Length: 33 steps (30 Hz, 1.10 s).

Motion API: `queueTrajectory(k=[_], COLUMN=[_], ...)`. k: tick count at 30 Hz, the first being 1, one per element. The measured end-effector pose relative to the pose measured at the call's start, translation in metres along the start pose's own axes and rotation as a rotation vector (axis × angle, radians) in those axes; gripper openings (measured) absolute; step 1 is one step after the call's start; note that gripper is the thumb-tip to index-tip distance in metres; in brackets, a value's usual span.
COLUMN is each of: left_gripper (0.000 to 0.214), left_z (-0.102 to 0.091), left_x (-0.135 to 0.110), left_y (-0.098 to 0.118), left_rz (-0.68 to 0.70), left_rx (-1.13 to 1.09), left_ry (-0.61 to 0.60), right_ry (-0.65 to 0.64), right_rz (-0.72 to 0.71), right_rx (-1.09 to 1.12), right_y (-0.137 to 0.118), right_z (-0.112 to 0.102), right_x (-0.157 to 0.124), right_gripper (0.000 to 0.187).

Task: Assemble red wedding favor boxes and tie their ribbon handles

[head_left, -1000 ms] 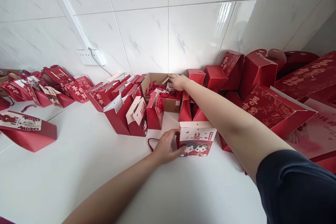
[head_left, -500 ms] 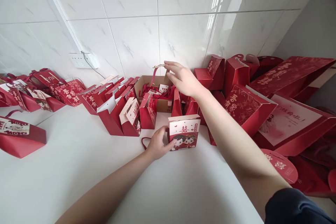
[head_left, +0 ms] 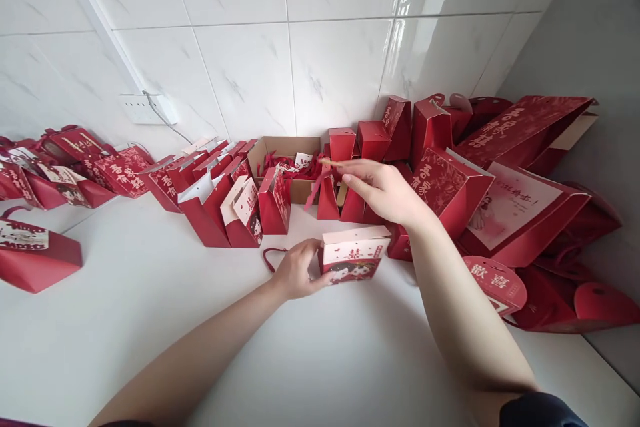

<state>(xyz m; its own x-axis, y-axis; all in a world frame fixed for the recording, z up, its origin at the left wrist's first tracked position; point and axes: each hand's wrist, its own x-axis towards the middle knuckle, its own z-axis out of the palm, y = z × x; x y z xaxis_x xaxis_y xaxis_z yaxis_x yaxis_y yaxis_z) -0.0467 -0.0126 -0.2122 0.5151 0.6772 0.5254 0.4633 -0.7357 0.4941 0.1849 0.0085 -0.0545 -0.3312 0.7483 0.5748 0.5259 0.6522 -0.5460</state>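
My left hand [head_left: 296, 271] grips the left side of a small red and cream gift box [head_left: 354, 255] with a cartoon couple printed on its front; it stands on the white counter [head_left: 160, 320]. My right hand [head_left: 383, 188] hovers just above and behind that box, fingers pinched on a red ribbon handle with a tan end piece [head_left: 320, 181] that dangles from them. An open cardboard carton [head_left: 283, 147] behind holds more red ribbons and small cards.
Folded red gift bags [head_left: 215, 203] stand in a row left of the carton, more lie far left [head_left: 35, 257]. Larger red boxes and bags [head_left: 500, 180] pile up on the right against the tiled wall. A white socket [head_left: 145, 109] sits on the wall.
My right hand drew a ribbon handle out of the carton and brought it back toward the small box. My left hand kept its hold on the box. The view shifted left.
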Motion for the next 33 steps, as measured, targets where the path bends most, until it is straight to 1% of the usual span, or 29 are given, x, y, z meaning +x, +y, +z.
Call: queueTrajectory(k=[3,4,5,6,8,11,14,16,20,22,23,24,26,27,28,29,30,31,32,33], left_gripper=[0.053,0.053,0.053,0.053,0.051,0.047,0.046,0.045,0.038,0.045,0.053,0.060,0.069,0.067,0.063,0.055,0.044,0.034,0.029,0.029], left_z=[0.003,0.004,0.005,0.005,0.005,0.002,-0.004,-0.007,-0.006,-0.002,-0.001,-0.001,-0.007,-0.013,-0.022,-0.032,-0.043,-0.054,-0.064,-0.073], left_x=[-0.004,-0.004,-0.004,-0.004,-0.003,-0.001,0.002,0.006,0.011,0.011,0.010,0.010,0.011,0.014,0.018,0.025,0.033,0.043,0.054,0.066], left_y=[0.007,0.008,0.008,0.008,0.007,0.005,0.004,0.002,-0.011,-0.017,-0.018,-0.018,-0.012,-0.005,0.003,0.014,0.025,0.037,0.049,0.060], left_rz=[0.087,0.094,0.091,0.078,0.040,0.006,-0.054,-0.157,-0.378,-0.426,-0.423,-0.399,-0.289,-0.217,-0.142,-0.076,-0.043,-0.056,-0.102,-0.192], left_rx=[-0.017,-0.020,-0.021,-0.023,-0.028,-0.045,-0.038,-0.032,-0.011,-0.005,-0.002,0.007,0.045,0.070,0.092,0.105,0.093,0.043,-0.034,-0.117], left_ry=[-0.112,-0.140,-0.159,-0.170,-0.172,-0.163,-0.178,-0.171,-0.024,0.060,0.117,0.195,0.399,0.504,0.583,0.632,0.641,0.596,0.507,0.405], right_ry=[-0.208,-0.243,-0.249,-0.230,-0.139,-0.021,0.076,0.120,0.113,0.084,0.063,0.036,-0.013,-0.032,-0.049,-0.062,-0.074,-0.085,-0.100,-0.118], right_rz=[0.122,0.151,0.173,0.190,0.202,0.181,0.187,0.185,0.182,0.191,0.181,0.165,0.129,0.120,0.115,0.108,0.094,0.072,0.047,0.024], right_rx=[0.021,0.028,0.032,0.031,0.006,-0.036,-0.031,-0.040,-0.100,-0.099,-0.083,-0.056,0.015,0.047,0.075,0.096,0.109,0.118,0.126,0.135], right_y=[0.011,0.014,0.018,0.020,0.022,0.019,0.013,0.010,0.004,0.002,0.001,0.000,-0.001,-0.002,-0.003,-0.004,-0.004,-0.005,-0.007,-0.008], right_z=[0.005,0.009,0.013,0.017,0.025,0.027,0.016,0.005,-0.012,-0.015,-0.017,-0.017,-0.019,-0.020,-0.021,-0.022,-0.023,-0.024,-0.025,-0.025], right_x=[-0.006,-0.006,-0.007,-0.006,-0.005,-0.004,-0.005,-0.008,-0.014,-0.016,-0.017,-0.018,-0.019,-0.020,-0.020,-0.020,-0.020,-0.021,-0.021,-0.021], right_gripper=[0.031,0.032,0.033,0.032,0.027,0.019,0.019,0.021,0.024,0.025,0.027,0.028,0.029,0.028,0.028,0.027,0.028,0.028,0.029,0.029])
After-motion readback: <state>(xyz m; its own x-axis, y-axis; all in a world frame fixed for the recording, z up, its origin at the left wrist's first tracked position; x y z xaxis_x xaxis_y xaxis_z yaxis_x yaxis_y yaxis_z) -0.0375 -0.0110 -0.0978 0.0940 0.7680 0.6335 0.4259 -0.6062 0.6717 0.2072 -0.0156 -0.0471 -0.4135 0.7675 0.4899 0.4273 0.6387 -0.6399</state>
